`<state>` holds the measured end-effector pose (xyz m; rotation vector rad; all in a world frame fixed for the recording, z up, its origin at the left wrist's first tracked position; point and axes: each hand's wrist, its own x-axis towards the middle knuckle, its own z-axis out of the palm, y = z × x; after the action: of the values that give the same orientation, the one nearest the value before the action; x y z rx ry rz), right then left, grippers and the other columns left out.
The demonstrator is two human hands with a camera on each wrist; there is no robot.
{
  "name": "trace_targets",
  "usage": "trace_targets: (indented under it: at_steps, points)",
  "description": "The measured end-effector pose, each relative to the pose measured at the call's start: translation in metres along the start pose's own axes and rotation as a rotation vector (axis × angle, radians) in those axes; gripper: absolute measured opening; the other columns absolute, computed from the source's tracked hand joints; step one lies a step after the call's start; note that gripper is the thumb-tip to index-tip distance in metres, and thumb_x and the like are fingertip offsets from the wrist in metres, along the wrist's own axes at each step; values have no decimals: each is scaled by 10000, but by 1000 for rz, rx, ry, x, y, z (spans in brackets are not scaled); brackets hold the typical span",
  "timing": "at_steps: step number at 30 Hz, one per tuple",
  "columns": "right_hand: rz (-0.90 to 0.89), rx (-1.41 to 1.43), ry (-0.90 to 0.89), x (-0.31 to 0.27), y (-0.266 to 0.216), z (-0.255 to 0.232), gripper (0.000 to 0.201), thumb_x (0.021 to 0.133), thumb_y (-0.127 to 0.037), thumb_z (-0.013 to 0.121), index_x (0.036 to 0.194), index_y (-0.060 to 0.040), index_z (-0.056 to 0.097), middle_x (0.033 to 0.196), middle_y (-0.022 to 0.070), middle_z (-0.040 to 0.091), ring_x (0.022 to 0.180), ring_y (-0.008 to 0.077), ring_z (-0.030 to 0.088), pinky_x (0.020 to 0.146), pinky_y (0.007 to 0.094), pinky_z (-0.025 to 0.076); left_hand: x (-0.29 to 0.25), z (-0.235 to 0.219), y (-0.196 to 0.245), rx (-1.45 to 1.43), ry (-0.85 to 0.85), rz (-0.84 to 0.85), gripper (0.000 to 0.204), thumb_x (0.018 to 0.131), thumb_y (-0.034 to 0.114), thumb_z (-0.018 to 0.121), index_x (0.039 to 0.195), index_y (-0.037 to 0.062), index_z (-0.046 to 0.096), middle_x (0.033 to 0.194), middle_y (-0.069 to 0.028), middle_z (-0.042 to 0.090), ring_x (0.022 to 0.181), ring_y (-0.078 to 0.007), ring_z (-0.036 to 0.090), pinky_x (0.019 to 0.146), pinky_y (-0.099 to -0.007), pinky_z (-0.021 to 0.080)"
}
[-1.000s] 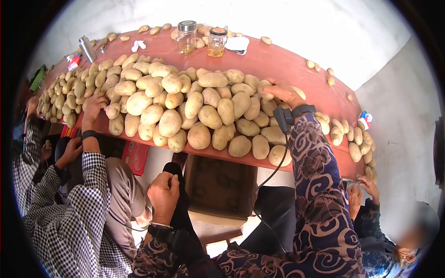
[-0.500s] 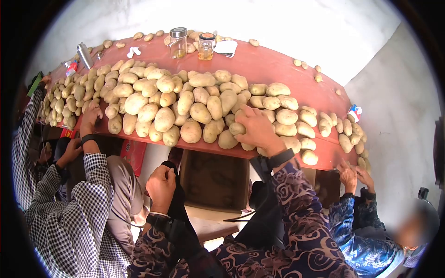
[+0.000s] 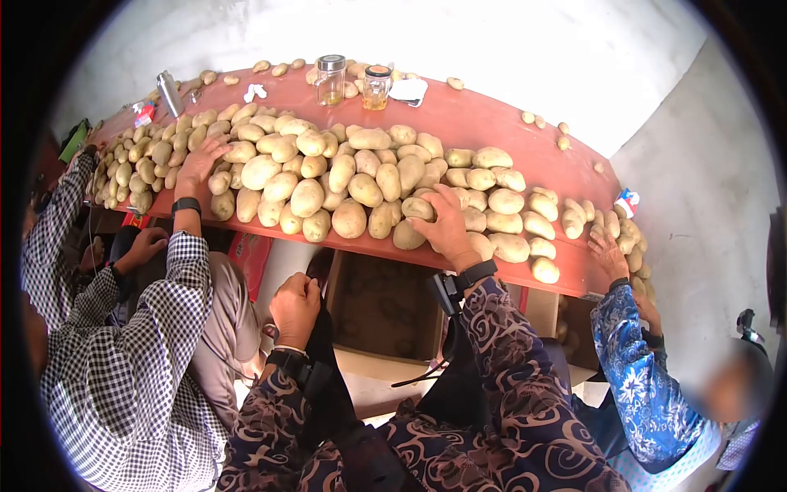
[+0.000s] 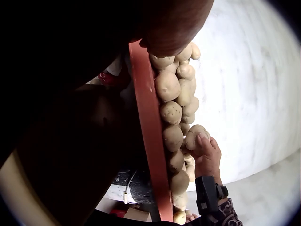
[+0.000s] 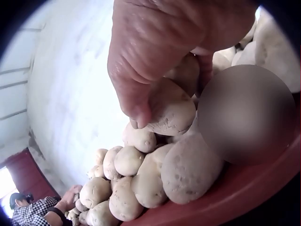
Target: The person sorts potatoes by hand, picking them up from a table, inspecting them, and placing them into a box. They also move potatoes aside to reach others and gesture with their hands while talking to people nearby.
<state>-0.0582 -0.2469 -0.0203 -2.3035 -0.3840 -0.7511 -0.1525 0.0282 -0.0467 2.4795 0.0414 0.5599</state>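
Two glass jars stand near the far edge of the red tabletop (image 3: pixel 484 115): a silver-lidded jar (image 3: pixel 330 79) and, just beside it, a dark-lidded jar (image 3: pixel 376 87), both with a little yellow liquid at the bottom. A white cloth (image 3: pixel 409 90) lies next to them. At the far left a metal flask (image 3: pixel 170 93) lies tilted, near a small red packet (image 3: pixel 143 113). Another small packet (image 3: pixel 626 202) sits at the right end. A cardboard box (image 3: pixel 384 307) stands under the tabletop. A person in a checked shirt (image 3: pixel 123 377) sits on the left, and one in a blue patterned sleeve (image 3: pixel 635 369) on the right.

Right hand (image 5: pixel 160 52) grips potato (image 5: pixel 169 110) atop heap (image 5: pixel 141 179).
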Motion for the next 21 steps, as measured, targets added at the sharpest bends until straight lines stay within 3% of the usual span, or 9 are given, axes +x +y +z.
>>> trace_targets:
  at_steps: [4,7,9,12,15,19,21]
  points:
    - [-3,-43,-18,-1,-6,-8,437,598,-181,734,983,-51,573,1155,192,483,1145,377,378,954,430,337,-1,0,0,1,4,0,152,745,192,598,679,68,541,648,-124,579,605,-328,567,551,-419,446]
    - [18,67,37,-6,-9,-12,422,642,-124,715,1022,-46,550,1079,168,534,1072,324,465,904,392,390,-1,1,-3,13,11,11,155,745,194,599,677,69,539,649,-127,579,608,-332,567,552,-422,446]
    - [233,440,66,-8,-13,-16,416,686,-66,693,1063,-33,521,994,124,570,946,227,539,828,323,441,-1,1,-2,14,5,6,157,745,197,599,677,69,539,650,-129,580,609,-334,568,553,-423,447]
    - [164,447,163,-15,-20,-27,410,711,-33,675,1083,-22,503,952,82,576,854,154,549,771,269,456,-1,3,-3,15,6,2,162,747,203,598,678,68,539,651,-132,581,610,-338,569,555,-425,449]
    - [307,418,37,-28,-35,-41,408,717,-44,674,1085,-18,499,962,74,569,880,139,532,782,270,450,-3,6,-5,8,13,0,167,748,209,596,678,67,540,652,-134,584,609,-341,570,557,-426,451]
    - [312,397,-158,-50,-32,-34,435,694,-72,689,1083,-22,501,972,98,573,886,179,552,786,286,454,-4,8,-5,13,18,2,172,750,213,595,680,64,543,654,-137,585,610,-343,570,556,-427,451]
    - [93,205,-185,-56,-31,-22,467,659,-104,704,1072,-23,504,1002,132,569,895,242,560,798,309,455,-3,8,-6,18,6,-1,173,750,214,595,681,63,545,654,-137,585,611,-344,570,554,-426,450]
